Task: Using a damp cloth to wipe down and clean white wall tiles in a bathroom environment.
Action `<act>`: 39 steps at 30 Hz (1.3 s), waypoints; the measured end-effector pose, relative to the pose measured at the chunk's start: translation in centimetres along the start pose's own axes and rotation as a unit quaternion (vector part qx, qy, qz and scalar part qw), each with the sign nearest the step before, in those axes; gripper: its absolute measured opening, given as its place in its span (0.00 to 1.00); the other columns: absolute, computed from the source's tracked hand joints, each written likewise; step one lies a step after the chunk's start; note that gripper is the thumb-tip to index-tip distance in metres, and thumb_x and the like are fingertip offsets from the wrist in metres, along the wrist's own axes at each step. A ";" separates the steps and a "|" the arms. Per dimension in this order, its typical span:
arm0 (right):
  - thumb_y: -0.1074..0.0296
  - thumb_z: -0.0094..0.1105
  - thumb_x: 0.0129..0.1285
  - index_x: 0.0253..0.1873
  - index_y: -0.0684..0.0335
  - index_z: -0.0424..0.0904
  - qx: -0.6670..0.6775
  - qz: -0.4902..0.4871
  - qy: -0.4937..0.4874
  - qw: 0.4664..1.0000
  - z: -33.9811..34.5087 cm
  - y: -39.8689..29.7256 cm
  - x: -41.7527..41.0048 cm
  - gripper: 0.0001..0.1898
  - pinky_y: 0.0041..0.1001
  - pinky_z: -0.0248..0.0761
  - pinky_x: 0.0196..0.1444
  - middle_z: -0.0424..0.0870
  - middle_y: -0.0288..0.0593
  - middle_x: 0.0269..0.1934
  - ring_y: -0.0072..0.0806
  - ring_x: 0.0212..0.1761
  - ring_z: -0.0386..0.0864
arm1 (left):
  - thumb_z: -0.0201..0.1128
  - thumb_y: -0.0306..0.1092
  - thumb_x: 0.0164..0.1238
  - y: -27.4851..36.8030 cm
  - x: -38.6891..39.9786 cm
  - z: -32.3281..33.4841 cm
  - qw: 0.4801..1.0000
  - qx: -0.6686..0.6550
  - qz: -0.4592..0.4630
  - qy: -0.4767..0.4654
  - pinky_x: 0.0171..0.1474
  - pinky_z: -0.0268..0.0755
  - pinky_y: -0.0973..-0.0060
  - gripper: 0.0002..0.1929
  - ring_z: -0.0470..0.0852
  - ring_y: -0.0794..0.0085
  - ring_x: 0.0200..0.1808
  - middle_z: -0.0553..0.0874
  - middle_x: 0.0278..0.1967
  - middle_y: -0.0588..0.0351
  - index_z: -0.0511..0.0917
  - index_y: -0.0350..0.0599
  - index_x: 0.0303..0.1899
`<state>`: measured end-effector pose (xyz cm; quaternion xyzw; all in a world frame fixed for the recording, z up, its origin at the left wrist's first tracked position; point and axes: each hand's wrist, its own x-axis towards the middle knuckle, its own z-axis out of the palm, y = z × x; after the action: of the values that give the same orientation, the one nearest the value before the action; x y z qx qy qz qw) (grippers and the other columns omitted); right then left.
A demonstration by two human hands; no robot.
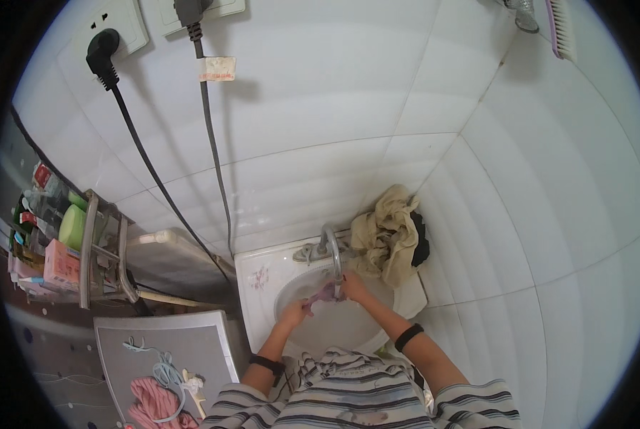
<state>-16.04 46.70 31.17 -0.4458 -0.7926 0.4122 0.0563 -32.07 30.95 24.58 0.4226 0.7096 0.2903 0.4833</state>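
Observation:
My left hand (294, 312) grips one end of a small purple cloth (322, 295) over the washbasin. At its other end, just under the spout, my right hand (353, 288) pinches the same cloth. The curved metal faucet (335, 249) arches down to the cloth, and its spout tip lies close to my right fingers. Whether water is running is hard to tell. Below my hands, the white oval washbasin (330, 332) looks greyish inside. Heaped on the basin's back right corner is a khaki garment (387, 236), partly hanging over the bowl.
A dark cloth (419, 238) sits behind the khaki heap. To the left stands a grey-topped appliance (191, 335) bearing a pink cloth (156, 402) and a pale blue cord (165, 370). A metal rack (89, 252) holds toiletries. Two power cables (212, 134) hang from wall sockets. Tiled walls meet on the right.

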 end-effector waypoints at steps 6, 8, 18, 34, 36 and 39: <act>0.65 0.54 0.49 0.40 0.67 0.72 0.201 0.109 -0.005 0.973 2.9 1.5 -0.3 0.15 0.39 0.70 0.20 0.76 0.51 0.29 0.36 0.23 0.76 | 0.51 0.39 0.56 3.8 1.7 2.8 0.933 0.278 0.161 0.163 0.38 0.67 0.57 0.13 0.77 0.50 0.36 0.81 0.32 0.45 0.78 0.40 0.27; 0.61 0.55 0.49 0.45 0.68 0.73 0.142 0.052 -0.002 0.988 6.5 7.3 1.9 0.20 0.40 0.71 0.25 0.78 0.55 0.32 0.41 0.27 0.79 | 0.53 0.36 0.54 10.2 0.7 3.2 0.931 0.132 0.270 0.206 0.37 0.71 0.62 0.10 0.80 0.52 0.31 0.81 0.27 0.42 0.78 0.39 0.26; 0.59 0.55 0.48 0.50 0.66 0.70 0.085 0.052 -0.017 0.995 3.7 -1.9 -1.8 0.24 0.40 0.70 0.38 0.78 0.57 0.38 0.46 0.37 0.78 | 0.50 0.48 0.63 6.9 1.7 5.3 0.970 0.066 0.156 0.177 0.24 0.68 0.62 0.21 0.78 0.56 0.20 0.80 0.19 0.46 0.78 0.36 0.36; 0.61 0.60 0.43 0.53 0.65 0.66 0.085 0.035 -0.010 0.996 3.8 -1.3 -2.3 0.29 0.37 0.69 0.44 0.76 0.56 0.42 0.44 0.42 0.76 | 0.48 0.47 0.63 3.5 6.4 6.0 0.993 0.018 0.086 0.078 0.35 0.70 0.60 0.18 0.78 0.52 0.34 0.80 0.33 0.43 0.75 0.40 0.38; 0.61 0.61 0.43 0.54 0.65 0.66 0.085 0.041 -0.005 0.996 3.6 -0.8 -2.2 0.30 0.36 0.69 0.45 0.76 0.55 0.42 0.44 0.42 0.75 | 0.47 0.47 0.64 2.5 7.9 6.9 0.995 -0.060 0.052 0.064 0.35 0.70 0.60 0.18 0.78 0.53 0.34 0.79 0.34 0.43 0.75 0.40 0.38; 0.61 0.62 0.42 0.54 0.65 0.65 0.089 0.042 0.003 0.995 3.5 -0.6 -2.1 0.31 0.36 0.68 0.46 0.76 0.55 0.43 0.43 0.43 0.75 | 0.46 0.44 0.66 6.9 5.7 6.1 0.978 0.071 0.145 0.132 0.36 0.69 0.60 0.17 0.78 0.53 0.36 0.80 0.35 0.42 0.75 0.39 0.38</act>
<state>-16.76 42.86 29.91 -0.4732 -0.7334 0.4813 0.0807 -25.23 39.27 25.47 0.5118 0.7172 0.3596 0.3073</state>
